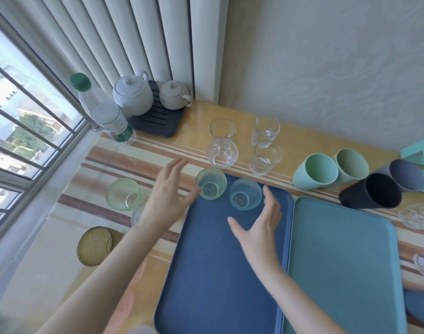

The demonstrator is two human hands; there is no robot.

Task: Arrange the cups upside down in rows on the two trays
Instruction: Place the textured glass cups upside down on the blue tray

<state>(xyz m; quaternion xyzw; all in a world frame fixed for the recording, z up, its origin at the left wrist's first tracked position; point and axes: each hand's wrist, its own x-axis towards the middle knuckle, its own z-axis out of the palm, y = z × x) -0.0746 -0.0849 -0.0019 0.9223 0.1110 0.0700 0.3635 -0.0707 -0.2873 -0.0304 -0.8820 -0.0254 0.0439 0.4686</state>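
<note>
Both hands are seen spread wide with fingers apart, and nothing is held in either. The left hand (168, 189) is raised over the near-left corner of the dark blue tray (206, 273), its fingertips just beside a green textured cup (211, 184) that stands upside down at the tray's far edge. The right hand (261, 222) is held over the same tray, with a blue textured cup (245, 194), also inverted, lying between its thumb and forefinger; whether the skin touches the cup cannot be told. The two inverted cups are set side by side in a row.

To the right of the right hand a light blue tray (346, 261) is laid against the dark one, and nothing stands on its visible surface. Left of the left hand a pale green cup (124, 194) lies tilted on the table (105, 165), and nearer the left forearm an amber cup (94, 245) is seen. Beyond the hands four clear glasses (222, 150) are grouped. Farther right, past the right hand, two mint cups (316, 171) and two dark cups (371, 191) lie on their sides.
</note>
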